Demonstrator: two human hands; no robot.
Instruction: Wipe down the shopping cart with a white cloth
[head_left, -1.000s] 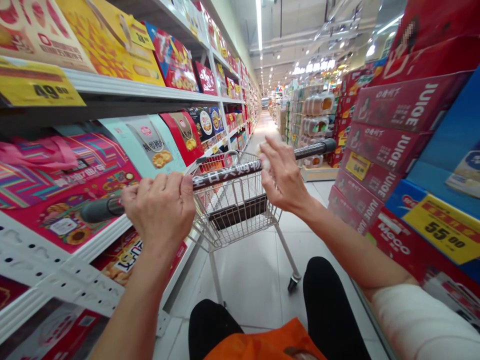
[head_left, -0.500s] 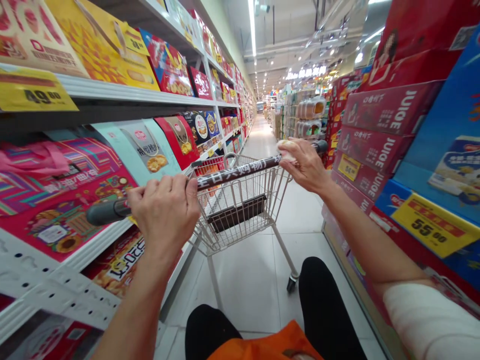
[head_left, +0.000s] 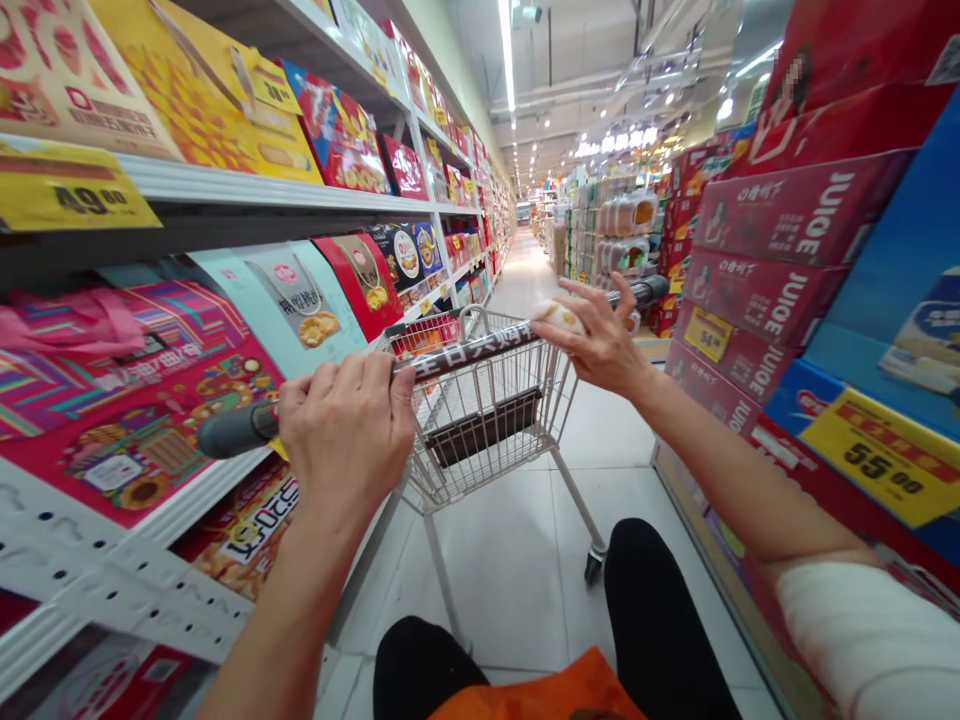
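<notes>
A metal wire shopping cart (head_left: 491,425) stands in front of me, its dark handlebar (head_left: 480,347) printed with white characters. Near the bar's left end, my left hand (head_left: 349,420) wraps around it, with a grey end grip (head_left: 236,430) sticking out beyond. Right of the bar's middle, my right hand (head_left: 600,335) pinches a white crumpled cloth (head_left: 559,317) with brownish marks against the handle. Some of its fingers are raised and spread. Through the wires the basket shows a dark panel (head_left: 484,428) at its near side.
Close on the left run shelves (head_left: 277,195) of boxed snacks with yellow price tags. Stacked red juice cartons (head_left: 765,310) and blue boxes (head_left: 885,330) crowd the right. A tiled aisle (head_left: 525,270) stretches ahead, with wrapped goods (head_left: 611,225) stacked at its right.
My right hand has slid the white cloth leftward along the handlebar, and its fingers have spread. The handlebar and my left hand appear slightly farther right in view.
</notes>
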